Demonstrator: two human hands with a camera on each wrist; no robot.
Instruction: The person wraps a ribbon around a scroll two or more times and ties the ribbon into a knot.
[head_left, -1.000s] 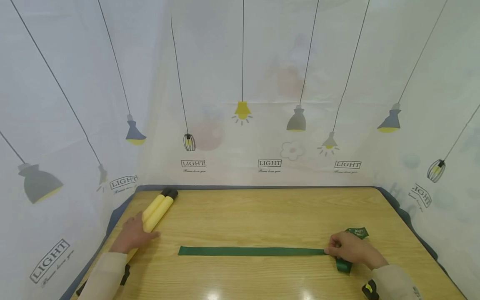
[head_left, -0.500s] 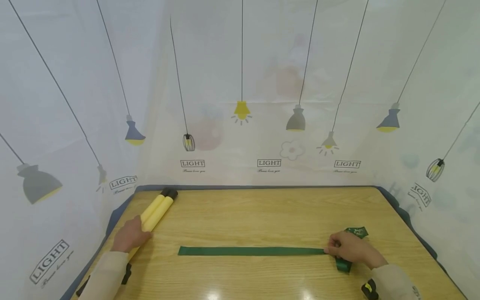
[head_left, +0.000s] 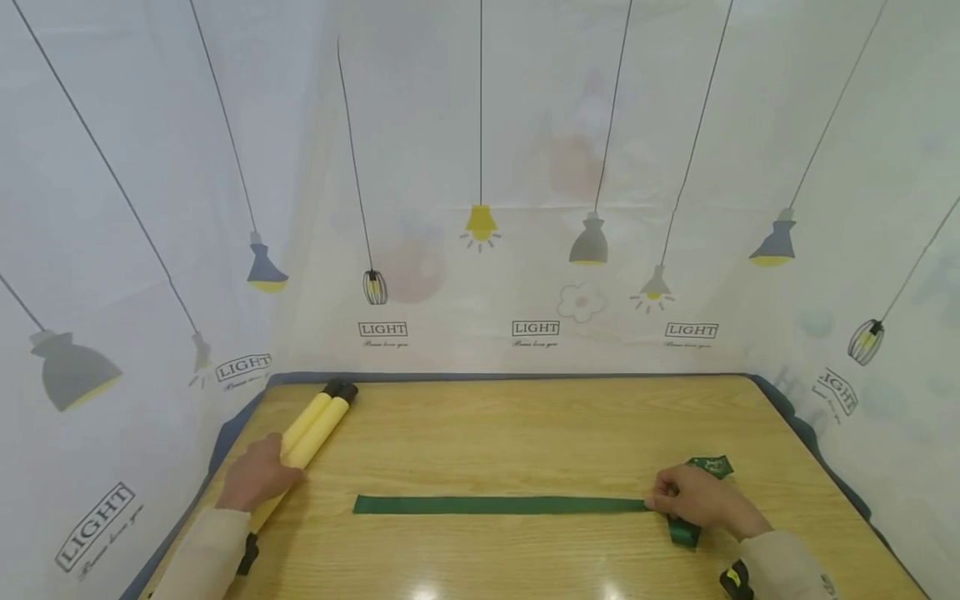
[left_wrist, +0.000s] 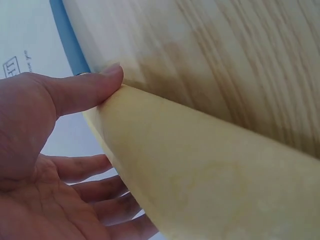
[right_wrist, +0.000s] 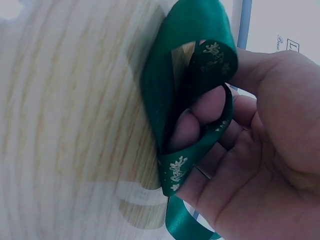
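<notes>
In the head view, two pale yellow tubes point(head_left: 318, 429) with black ends lie slanted side by side at the table's left. My left hand point(head_left: 258, 475) grips them from the left. The left wrist view has the thumb on one side of the yellow surface point(left_wrist: 200, 165) and the fingers on the other, their tips hidden. A green ribbon point(head_left: 487, 505) stretches flat across the table. My right hand point(head_left: 697, 496) pinches it near its right part. Loose loops of the ribbon point(right_wrist: 200, 22), printed with pale gold figures, curl around the fingertips in the right wrist view.
The wooden table point(head_left: 525, 433) has a blue-grey border along its far edge. Behind it hangs a white curtain point(head_left: 450, 125) printed with lamps. A black item with a yellow mark point(head_left: 737, 579) is by the right sleeve. Something black point(head_left: 247, 554) is beside the left sleeve.
My left thumb has drawn in against the yellow tubes, which have shifted very slightly to the right. The right hand and the ribbon stay in place. The head view has tilted a little.
</notes>
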